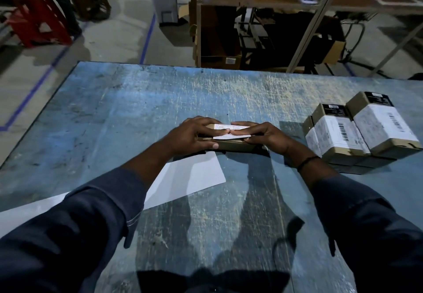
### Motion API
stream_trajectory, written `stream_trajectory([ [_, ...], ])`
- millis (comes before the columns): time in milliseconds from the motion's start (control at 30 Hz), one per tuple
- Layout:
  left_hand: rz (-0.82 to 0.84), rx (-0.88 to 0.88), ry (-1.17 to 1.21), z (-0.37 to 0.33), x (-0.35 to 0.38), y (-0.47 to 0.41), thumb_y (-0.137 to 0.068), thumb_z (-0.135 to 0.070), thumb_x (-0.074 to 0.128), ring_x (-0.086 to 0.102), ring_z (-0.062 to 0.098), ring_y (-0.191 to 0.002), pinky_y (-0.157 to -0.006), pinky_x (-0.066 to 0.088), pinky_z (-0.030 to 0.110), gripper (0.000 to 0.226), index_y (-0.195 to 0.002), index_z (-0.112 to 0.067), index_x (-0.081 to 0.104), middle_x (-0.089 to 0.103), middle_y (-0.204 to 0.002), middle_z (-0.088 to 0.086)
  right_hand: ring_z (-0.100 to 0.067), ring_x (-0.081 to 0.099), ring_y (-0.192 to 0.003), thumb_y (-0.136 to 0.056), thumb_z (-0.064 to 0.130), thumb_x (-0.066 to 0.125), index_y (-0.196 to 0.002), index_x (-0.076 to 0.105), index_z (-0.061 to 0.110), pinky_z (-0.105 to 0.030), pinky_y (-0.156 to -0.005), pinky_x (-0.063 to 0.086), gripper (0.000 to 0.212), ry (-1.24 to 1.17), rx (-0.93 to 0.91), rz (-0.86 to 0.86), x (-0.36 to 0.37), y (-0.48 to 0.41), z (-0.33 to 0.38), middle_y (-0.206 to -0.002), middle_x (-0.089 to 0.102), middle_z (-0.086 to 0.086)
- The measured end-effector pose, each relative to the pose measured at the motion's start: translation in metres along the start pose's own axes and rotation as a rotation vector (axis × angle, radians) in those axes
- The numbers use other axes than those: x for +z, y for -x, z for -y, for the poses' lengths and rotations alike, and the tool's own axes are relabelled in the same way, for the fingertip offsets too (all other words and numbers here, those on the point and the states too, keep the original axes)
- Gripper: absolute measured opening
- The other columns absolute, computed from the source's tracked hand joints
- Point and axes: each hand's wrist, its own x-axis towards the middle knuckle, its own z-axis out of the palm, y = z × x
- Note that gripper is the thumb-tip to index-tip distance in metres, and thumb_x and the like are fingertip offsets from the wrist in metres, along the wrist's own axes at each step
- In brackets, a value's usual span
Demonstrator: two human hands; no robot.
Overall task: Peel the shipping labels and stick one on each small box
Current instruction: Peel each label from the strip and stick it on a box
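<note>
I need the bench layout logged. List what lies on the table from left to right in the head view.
White sheet → left hand → label on the small box → right hand → stack of labelled boxes.

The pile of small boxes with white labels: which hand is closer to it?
Right. The right hand rests on the brown cardboard box at the table's middle, on the side facing the pile of labelled boxes. The left hand holds the box's opposite end, farther away.
</note>
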Motion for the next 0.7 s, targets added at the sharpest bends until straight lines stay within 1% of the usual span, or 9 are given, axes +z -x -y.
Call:
stream_trajectory([
  [233, -0.054, -0.033, 0.012, -0.01, 0.003, 0.008, -0.094, -0.066, 0.06, 0.045, 0.011, -0.132, -0.105, 0.044, 0.051, 0.039, -0.131, -0.054, 0.065, 0.05, -0.147, -0.028, -0.012, 0.048, -0.142, -0.093, -0.003, 0.068, -0.126, 0.071, 0.001, -0.035, -0.116, 0.042, 0.033, -0.043, -0.006, -0.042, 0.005, 0.007, -0.004, -0.158, 0.048, 0.003],
  [333, -0.129, -0.011, -0.005, -0.016, 0.009, 0.013, -0.097, -0.049, 0.067, 0.041, 0.016, -0.132, -0.107, 0.041, 0.046, 0.034, -0.131, -0.05, 0.067, 0.05, -0.152, -0.023, -0.022, 0.048, -0.144, -0.091, 0.023, 0.075, -0.113, 0.076, -0.003, -0.041, -0.112, 0.048, 0.034, -0.252, -0.056, -0.136, 0.018, 0.011, -0.012, -0.159, 0.046, -0.002],
  [400, -0.175, -0.012, -0.003, -0.019, 0.015, 0.016, -0.098, -0.041, 0.069, 0.037, 0.018, -0.133, -0.109, 0.038, 0.045, 0.035, -0.132, -0.047, 0.067, 0.046, -0.156, -0.022, -0.025, 0.051, -0.141, -0.087, 0.052, 0.075, -0.09, 0.083, 0.005, -0.035, -0.083, 0.061, 0.048, -0.372, -0.022, -0.223, 0.03, 0.011, -0.01, -0.157, 0.05, 0.0],
  [433, -0.183, -0.017, 0.002, -0.019, 0.016, 0.017, -0.098, -0.039, 0.07, 0.035, 0.018, -0.135, -0.111, 0.036, 0.044, 0.036, -0.133, -0.047, 0.067, 0.044, -0.158, -0.024, -0.025, 0.054, -0.137, -0.085, 0.061, 0.073, -0.075, 0.082, 0.008, -0.033, -0.063, 0.06, 0.055, -0.372, -0.01, -0.283, 0.037, 0.009, -0.008, -0.154, 0.054, 0.001],
  [467, -0.18, -0.025, 0.013, -0.02, 0.017, 0.019, -0.097, -0.039, 0.071, 0.033, 0.016, -0.138, -0.113, 0.034, 0.042, 0.038, -0.134, -0.047, 0.066, 0.042, -0.158, -0.025, -0.025, 0.057, -0.134, -0.083, 0.065, 0.072, -0.064, 0.077, 0.009, -0.033, -0.055, 0.055, 0.059, -0.381, -0.018, -0.357, 0.043, 0.007, -0.008, -0.149, 0.058, -0.001],
  [500, -0.176, -0.039, 0.029, -0.02, 0.016, 0.02, -0.096, -0.043, 0.071, 0.032, 0.014, -0.141, -0.114, 0.032, 0.04, 0.038, -0.133, -0.047, 0.066, 0.042, -0.158, -0.027, -0.024, 0.059, -0.13, -0.082, 0.063, 0.073, -0.06, 0.073, 0.009, -0.035, -0.062, 0.054, 0.058, -0.428, -0.036, -0.446, 0.048, 0.005, -0.007, -0.143, 0.063, -0.005],
  [567, -0.212, -0.088, 0.071, -0.023, 0.016, 0.016, -0.092, -0.058, 0.068, 0.035, 0.013, -0.14, -0.115, 0.032, 0.044, 0.036, -0.126, -0.046, 0.072, 0.052, -0.15, -0.027, -0.021, 0.063, -0.121, -0.076, 0.059, 0.081, -0.078, 0.075, 0.005, -0.043, -0.094, 0.05, 0.055, -0.612, -0.03, -0.648, 0.054, -0.001, -0.007, -0.129, 0.07, -0.008],
  [633, -0.304, -0.19, 0.129, -0.029, 0.018, 0.005, -0.085, -0.069, 0.063, 0.043, 0.011, -0.131, -0.112, 0.036, 0.047, 0.04, -0.109, -0.042, 0.081, 0.067, -0.132, -0.026, -0.023, 0.064, -0.1, -0.068, 0.057, 0.088, -0.089, 0.075, 0.009, -0.042, -0.091, 0.048, 0.054, -0.697, 0.01, -0.796, 0.057, -0.007, -0.003, -0.109, 0.069, -0.009],
  [700, -0.426, -0.294, 0.158, -0.036, 0.024, -0.007, -0.077, -0.073, 0.069, 0.054, 0.004, -0.119, -0.105, 0.044, 0.043, 0.041, -0.091, -0.038, 0.085, 0.075, -0.111, -0.024, -0.018, 0.065, -0.088, -0.075, 0.04, 0.089, -0.092, 0.07, 0.011, -0.035, -0.084, 0.048, 0.038, -0.55, 0.033, -0.858, 0.061, -0.016, 0.004, -0.096, 0.071, -0.006],
])
